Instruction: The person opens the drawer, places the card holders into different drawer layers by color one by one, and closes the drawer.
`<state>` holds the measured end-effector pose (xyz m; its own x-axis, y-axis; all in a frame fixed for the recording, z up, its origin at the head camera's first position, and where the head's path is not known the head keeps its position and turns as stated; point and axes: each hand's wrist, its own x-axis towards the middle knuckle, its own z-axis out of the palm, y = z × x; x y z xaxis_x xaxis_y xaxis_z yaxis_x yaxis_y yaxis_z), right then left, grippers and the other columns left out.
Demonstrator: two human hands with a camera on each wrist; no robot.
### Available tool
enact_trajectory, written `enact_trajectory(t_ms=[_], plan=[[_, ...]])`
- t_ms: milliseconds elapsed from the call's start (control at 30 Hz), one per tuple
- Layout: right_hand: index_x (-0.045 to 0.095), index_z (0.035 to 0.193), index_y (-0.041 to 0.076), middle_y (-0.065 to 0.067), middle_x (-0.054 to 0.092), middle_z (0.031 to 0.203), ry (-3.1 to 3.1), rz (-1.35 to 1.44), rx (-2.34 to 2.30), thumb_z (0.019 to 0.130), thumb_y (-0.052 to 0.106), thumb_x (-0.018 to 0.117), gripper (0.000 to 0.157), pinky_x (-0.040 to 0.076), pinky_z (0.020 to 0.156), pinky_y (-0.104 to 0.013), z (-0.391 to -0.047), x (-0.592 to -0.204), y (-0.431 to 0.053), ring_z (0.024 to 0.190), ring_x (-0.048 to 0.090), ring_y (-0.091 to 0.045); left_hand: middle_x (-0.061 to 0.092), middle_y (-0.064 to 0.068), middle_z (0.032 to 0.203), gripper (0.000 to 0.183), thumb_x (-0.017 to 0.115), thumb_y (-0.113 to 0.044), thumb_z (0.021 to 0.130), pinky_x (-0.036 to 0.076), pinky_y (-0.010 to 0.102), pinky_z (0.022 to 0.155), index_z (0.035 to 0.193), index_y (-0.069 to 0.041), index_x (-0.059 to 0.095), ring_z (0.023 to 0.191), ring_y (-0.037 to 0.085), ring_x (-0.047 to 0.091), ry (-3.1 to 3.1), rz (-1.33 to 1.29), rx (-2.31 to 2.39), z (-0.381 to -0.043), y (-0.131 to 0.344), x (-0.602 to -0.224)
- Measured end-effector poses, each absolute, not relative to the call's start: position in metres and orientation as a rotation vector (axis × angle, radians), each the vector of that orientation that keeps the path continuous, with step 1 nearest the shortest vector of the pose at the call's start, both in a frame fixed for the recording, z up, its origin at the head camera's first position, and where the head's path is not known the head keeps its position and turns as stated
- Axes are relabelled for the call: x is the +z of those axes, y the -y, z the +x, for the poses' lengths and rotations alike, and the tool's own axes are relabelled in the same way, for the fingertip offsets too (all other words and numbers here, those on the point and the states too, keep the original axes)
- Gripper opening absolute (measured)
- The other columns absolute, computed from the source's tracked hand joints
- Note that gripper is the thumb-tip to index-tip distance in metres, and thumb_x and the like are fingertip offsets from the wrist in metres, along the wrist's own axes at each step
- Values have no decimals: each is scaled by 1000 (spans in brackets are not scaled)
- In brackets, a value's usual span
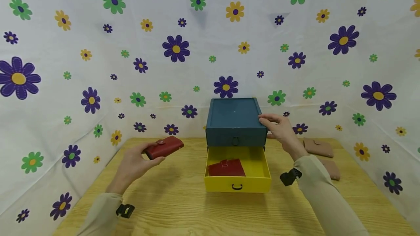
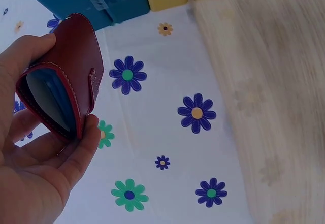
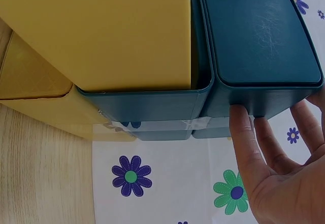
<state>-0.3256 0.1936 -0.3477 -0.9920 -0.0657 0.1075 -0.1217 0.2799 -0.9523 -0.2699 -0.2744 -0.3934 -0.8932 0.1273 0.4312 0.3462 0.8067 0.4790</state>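
Taking the blue drawer unit (image 1: 234, 115) as the centre of the clock, with 12 at the flowered cloth (image 1: 197, 90) behind it, we have our left hand (image 1: 132, 165) out between 8 and 9 o'clock. Its fingers are clamped on a red wallet (image 1: 165, 148), the thumb on one side and the other fingers on the opposite side, and we hold it above the wooden counter (image 1: 164, 207). In the left wrist view we see into one end of this wallet, where a bluish lining shows.

Our right hand (image 1: 280, 130) is at 3 o'clock, touching the unit's side and upper edge; its fingers stand apart, as the right wrist view shows.

Below the blue front, the yellow drawer (image 1: 237, 185) extends toward 6 o'clock, a dark handle (image 1: 237, 187) on its face. In it we see a second red wallet (image 1: 226, 168), lying toward the drawer's 9 o'clock side. On the counter we find two brown wallets, one (image 1: 318, 147) between 3 and 4 o'clock, the other (image 1: 330, 169) near 4, partly behind our right sleeve (image 1: 323, 196).
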Motion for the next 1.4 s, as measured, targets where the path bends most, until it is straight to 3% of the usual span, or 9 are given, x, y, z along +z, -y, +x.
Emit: enact_trajectory(t_ms=[533,1400], plan=[[55,139,11,-16,45,146,2484,170,1848,100,37,55,47,47,98,-56,-326,-348,-193,131,48,-41,72,12,112,53,84,-32,77,49,23,62,123,-11,66,91,22,67,2534,-505,-860,-260,249,-376],[55,140,12,-16,45,146,2488,169,1845,100,39,55,48,48,97,-54,-325,-347,-193,131,49,-40,70,0,118,47,87,-21,74,56,29,79,117,-17,68,96,14,65,2434,-805,-950,-252,203,-366]])
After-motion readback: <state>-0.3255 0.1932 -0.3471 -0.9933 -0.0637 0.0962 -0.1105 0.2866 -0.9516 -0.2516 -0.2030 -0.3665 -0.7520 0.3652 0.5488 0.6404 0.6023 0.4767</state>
